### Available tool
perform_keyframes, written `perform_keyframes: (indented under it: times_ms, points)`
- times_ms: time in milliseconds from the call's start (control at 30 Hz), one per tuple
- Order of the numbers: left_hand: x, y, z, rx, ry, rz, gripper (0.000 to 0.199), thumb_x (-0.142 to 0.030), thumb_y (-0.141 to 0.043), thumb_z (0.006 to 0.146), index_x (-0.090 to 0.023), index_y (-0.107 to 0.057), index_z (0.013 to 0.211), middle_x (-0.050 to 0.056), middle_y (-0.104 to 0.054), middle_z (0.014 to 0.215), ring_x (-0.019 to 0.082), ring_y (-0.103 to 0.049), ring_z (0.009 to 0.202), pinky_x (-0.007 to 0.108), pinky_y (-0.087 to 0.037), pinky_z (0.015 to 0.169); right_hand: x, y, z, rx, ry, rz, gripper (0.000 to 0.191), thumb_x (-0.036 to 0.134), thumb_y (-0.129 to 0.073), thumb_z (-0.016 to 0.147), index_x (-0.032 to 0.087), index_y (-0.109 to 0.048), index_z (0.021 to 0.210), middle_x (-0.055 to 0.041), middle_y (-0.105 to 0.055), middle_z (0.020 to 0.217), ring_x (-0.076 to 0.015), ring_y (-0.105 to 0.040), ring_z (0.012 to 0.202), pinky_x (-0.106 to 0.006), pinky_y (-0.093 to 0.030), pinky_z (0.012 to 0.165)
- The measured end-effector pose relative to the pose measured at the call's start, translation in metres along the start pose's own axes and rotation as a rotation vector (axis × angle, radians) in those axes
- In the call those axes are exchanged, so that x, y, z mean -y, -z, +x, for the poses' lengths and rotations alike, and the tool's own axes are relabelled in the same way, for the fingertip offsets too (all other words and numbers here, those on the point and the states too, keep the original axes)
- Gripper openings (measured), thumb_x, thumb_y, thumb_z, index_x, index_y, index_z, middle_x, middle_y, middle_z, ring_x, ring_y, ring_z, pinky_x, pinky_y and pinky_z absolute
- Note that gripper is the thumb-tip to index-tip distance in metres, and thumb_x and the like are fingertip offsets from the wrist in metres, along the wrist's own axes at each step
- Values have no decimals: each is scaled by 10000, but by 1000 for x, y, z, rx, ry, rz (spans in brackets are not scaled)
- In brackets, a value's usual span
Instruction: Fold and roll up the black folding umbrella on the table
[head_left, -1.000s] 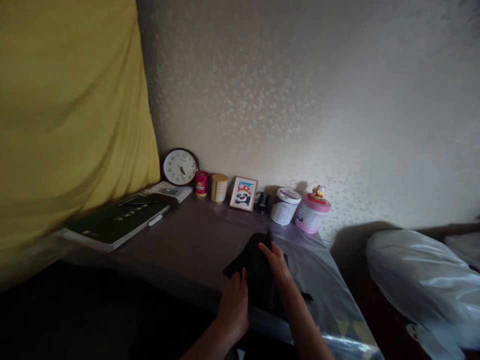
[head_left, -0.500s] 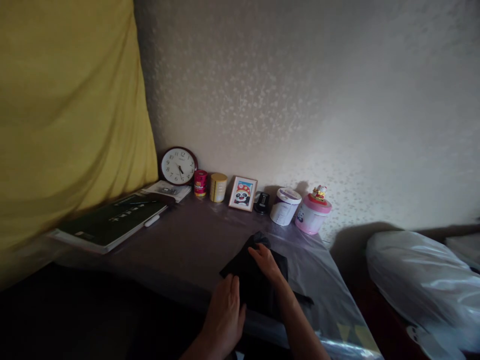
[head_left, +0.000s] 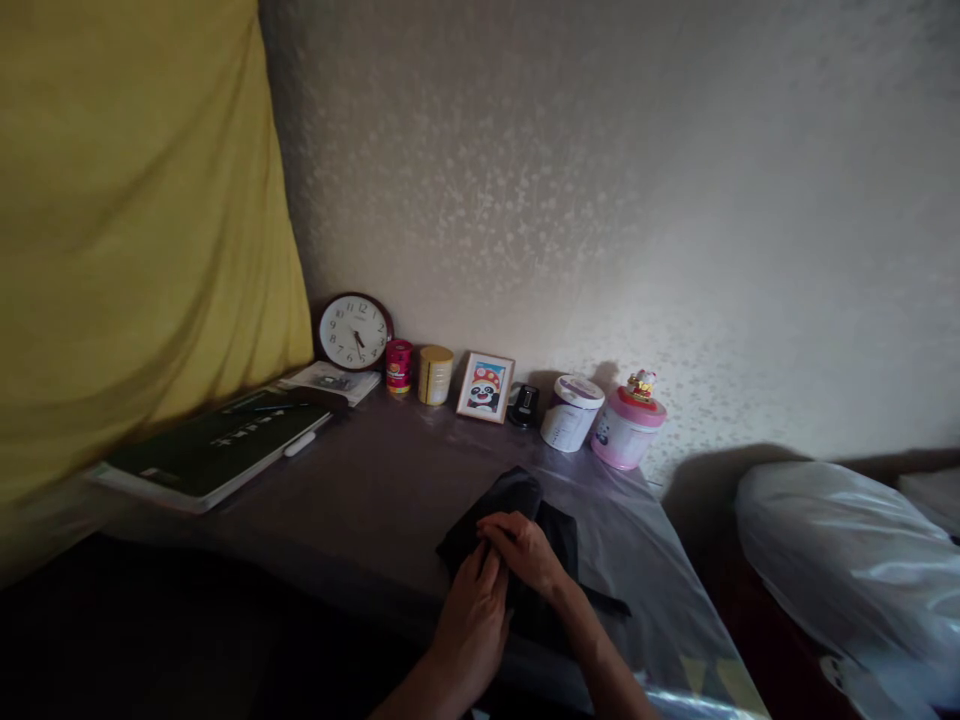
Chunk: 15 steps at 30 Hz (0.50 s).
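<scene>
A dark, folded black cloth item point(head_left: 514, 492) lies near the table's front edge, with a narrow strap-like end sticking out to the right. Over its middle, my two hands meet with fingertips touching or almost so. My left hand point(head_left: 474, 605) has its fingers pressed together, pinching at the cloth. From the right, my right hand point(head_left: 525, 552) comes across with bent fingers, closed at the cloth just above the left fingertips. The bit of cloth between the fingers is mostly hidden by the hands.
Along the wall stand a round clock point(head_left: 355, 331), a red can point(head_left: 398, 367), a yellow tin point(head_left: 435, 376), a framed panda picture point(head_left: 486, 387), a small black object point(head_left: 523, 406), a white tub point(head_left: 572, 414) and a pink tub point(head_left: 627, 430). A large green book point(head_left: 202, 450) lies left.
My right hand has drawn back toward me from the cloth's far end, and my left hand has moved up and right. The hands, apart before, now meet over the cloth.
</scene>
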<state>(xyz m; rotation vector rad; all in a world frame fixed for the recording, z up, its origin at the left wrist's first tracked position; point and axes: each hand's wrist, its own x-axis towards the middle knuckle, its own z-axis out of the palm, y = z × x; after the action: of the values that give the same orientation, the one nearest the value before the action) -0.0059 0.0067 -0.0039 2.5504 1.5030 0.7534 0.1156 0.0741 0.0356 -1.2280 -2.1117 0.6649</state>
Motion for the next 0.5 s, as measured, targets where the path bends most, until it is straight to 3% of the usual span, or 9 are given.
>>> perform_keyframes:
  times_ms: [100,233,333,500]
  points:
    - [1,-4,-3,20,13,-3,651,-50,-469,706,-92,-330,1340,169,-380,1390,291,-359,1280,453,-378,1020,-6,-1,-11,-103,128,-102,253,297,-447,903,231,-680,978,-34,-707,945,-186,-596,963,-325,-465,852]
    - [1,-6,-4,62,64,-9,692,-63,-494,707,-149,-303,1366,169,-277,1453,312,-307,1309,486,-361,1018,-27,-1,-8,-118,269,-237,260,262,-429,917,219,-660,1028,-48,-674,1088,-209,-515,1142,-421,-358,1001]
    - [0,-4,-3,136,117,3,682,-76,-503,728,-183,-304,1372,184,-227,1470,335,-261,1325,496,-348,1015,-45,2,6,-139,262,-321,259,274,-439,914,218,-641,1066,-58,-654,1134,-223,-495,1173,-477,-295,1034]
    - [-2,0,0,244,175,17,683,-88,-479,762,-220,-261,1396,182,-171,1486,331,-225,1336,498,-326,1022,-66,10,36,-152,215,-353,290,262,-390,926,222,-660,1024,-47,-679,1080,-215,-513,1146,-460,-287,1029]
